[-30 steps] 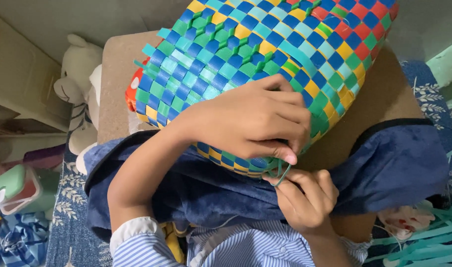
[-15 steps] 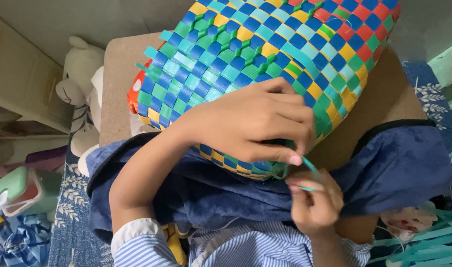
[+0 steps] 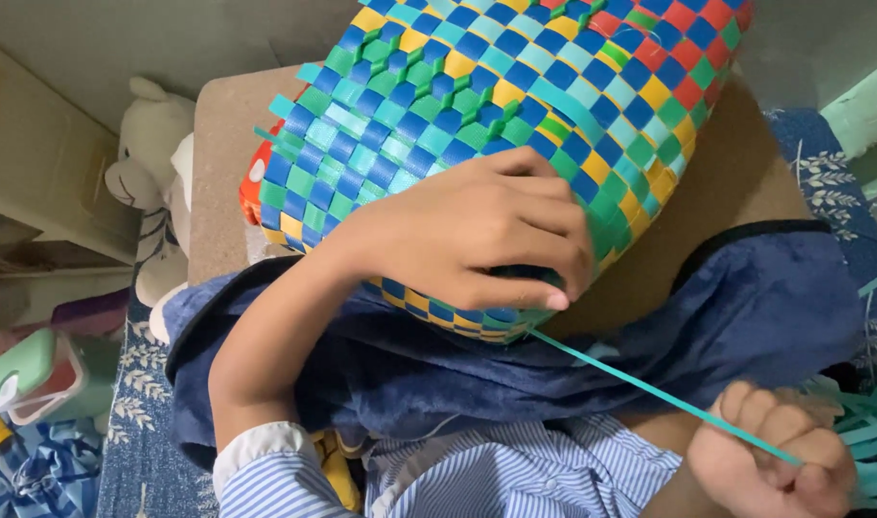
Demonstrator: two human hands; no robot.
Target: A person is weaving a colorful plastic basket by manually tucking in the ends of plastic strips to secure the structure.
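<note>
Since 0.5 s ago the right hand (image 3: 774,451) has pulled away down-right from the basket edge, drawing the teal strip (image 3: 649,391) out taut. 1 woven basket (image 3: 515,125), multi-colour, lies on a brown board (image 3: 716,192) over a navy cloth (image 3: 745,307). Left hand (image 3: 486,235) spread flat, fingers pressing the basket's near rim. Right hand clenched on 1 strip; its long axis runs diagonally, rim to lower right.

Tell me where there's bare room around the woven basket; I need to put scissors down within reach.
Bare brown board shows right of the woven basket, above the blue cloth, and a narrower strip at its left beside the plush toy. The lap is crowded: left hand on the basket, right hand pulling a teal strip.
</note>
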